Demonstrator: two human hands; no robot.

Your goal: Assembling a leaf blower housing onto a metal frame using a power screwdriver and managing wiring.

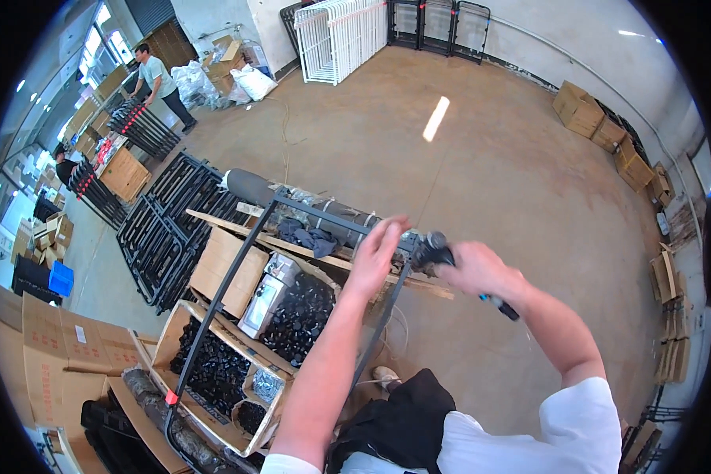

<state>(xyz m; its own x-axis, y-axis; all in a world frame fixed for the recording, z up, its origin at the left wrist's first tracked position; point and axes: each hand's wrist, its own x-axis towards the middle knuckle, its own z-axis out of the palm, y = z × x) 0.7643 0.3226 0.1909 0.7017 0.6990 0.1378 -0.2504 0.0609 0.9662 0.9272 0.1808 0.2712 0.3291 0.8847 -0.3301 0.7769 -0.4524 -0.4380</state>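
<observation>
A black metal tube frame (234,272) lies across the work area in front of me, with a red mark near its lower left end. My left hand (375,257) is at the frame's far right corner, fingers stretched out along the bar. My right hand (482,272) is closed around a black power driver (433,251), whose head points at that same corner. The driver's lower end shows below my wrist. Whether its tip touches the frame is hidden. Slight blur covers both hands.
Left of my arms stand an open carton (183,316) and a heap of small black plastic parts (300,312). A wrapped roll (253,188) lies beyond the frame. Stacked black frames (162,229) are on the floor; two people work at far left. White racks (340,39) stand behind.
</observation>
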